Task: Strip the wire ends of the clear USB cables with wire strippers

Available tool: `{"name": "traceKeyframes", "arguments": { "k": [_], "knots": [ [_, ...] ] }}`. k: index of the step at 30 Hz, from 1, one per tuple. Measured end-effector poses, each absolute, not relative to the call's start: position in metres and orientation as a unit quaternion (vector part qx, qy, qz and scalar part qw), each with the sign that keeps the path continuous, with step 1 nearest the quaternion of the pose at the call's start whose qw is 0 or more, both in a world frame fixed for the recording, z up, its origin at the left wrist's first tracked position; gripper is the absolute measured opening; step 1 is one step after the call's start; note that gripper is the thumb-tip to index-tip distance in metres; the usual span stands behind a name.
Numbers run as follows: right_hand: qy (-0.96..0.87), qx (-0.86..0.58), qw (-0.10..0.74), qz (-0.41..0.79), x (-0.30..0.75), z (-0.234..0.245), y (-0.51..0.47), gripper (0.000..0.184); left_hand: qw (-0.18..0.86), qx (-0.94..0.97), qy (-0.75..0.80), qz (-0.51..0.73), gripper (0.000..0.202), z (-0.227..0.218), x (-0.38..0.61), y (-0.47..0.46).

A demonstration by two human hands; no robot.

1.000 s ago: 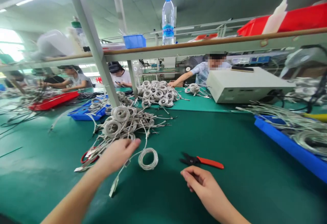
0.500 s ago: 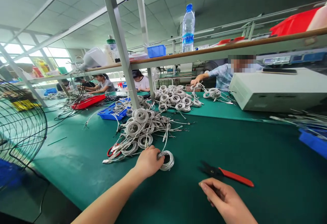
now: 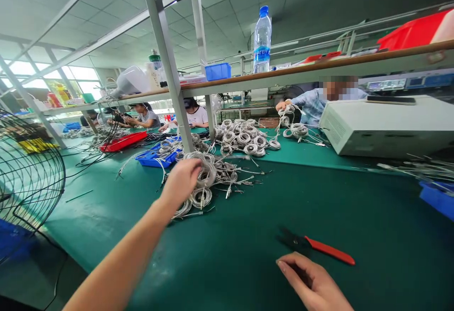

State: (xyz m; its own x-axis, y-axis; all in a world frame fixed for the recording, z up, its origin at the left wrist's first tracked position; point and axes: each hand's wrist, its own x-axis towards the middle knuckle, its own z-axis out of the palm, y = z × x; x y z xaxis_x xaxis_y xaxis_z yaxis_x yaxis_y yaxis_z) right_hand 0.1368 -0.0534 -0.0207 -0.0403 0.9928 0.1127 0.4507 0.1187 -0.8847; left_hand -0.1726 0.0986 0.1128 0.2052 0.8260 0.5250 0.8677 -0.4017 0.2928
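My left hand [image 3: 182, 181] reaches forward into a pile of coiled grey cables [image 3: 213, 178] on the green table [image 3: 248, 254]. Its fingers are closed round one coiled cable [image 3: 208, 173] at the top of the pile. My right hand [image 3: 312, 285] rests on the table near the front edge, fingers loosely curled, with nothing visible in them. Red-handled cutters [image 3: 319, 247] lie just beyond it, untouched.
A wire fan guard [image 3: 31, 173] stands at the left edge. A slanted shelf post [image 3: 166, 60] rises behind the pile, near a blue tray [image 3: 154, 157] and a red tray [image 3: 122, 140]. A second cable heap [image 3: 244, 136] and a white machine [image 3: 386, 124] sit farther back. People work opposite.
My left hand has lifted the single coil from the table in front and carried it up and back onto the pile. My right hand has stayed almost still.
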Motion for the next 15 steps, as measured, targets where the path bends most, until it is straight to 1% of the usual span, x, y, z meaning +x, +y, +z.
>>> {"name": "traceKeyframes", "arguments": {
  "k": [2,4,7,8,11,15],
  "knots": [
    [-0.643,-0.569,0.389,0.335,0.136,-0.02,-0.055,0.031,0.053,-0.759,-0.56,-0.327,0.035,0.133,-0.191,0.13],
    [-0.654,-0.566,0.382,0.326,0.135,-0.02,-0.056,0.031,0.064,-0.735,-0.587,-0.333,0.035,0.136,-0.203,0.16],
    [-0.672,-0.562,0.367,0.313,0.135,-0.021,-0.055,0.032,0.058,-0.706,-0.625,-0.328,0.039,0.109,-0.21,0.189],
    [-0.675,-0.564,0.363,0.307,0.135,-0.021,-0.054,0.032,0.06,-0.697,-0.635,-0.328,0.043,0.097,-0.21,0.193],
    [-0.676,-0.577,0.356,0.289,0.133,-0.018,-0.057,0.03,0.068,-0.681,-0.654,-0.323,0.051,0.071,-0.209,0.19],
    [-0.683,-0.583,0.345,0.272,0.128,-0.011,-0.067,0.024,0.078,-0.682,-0.658,-0.309,0.058,0.069,-0.194,0.173]
  ]
}}
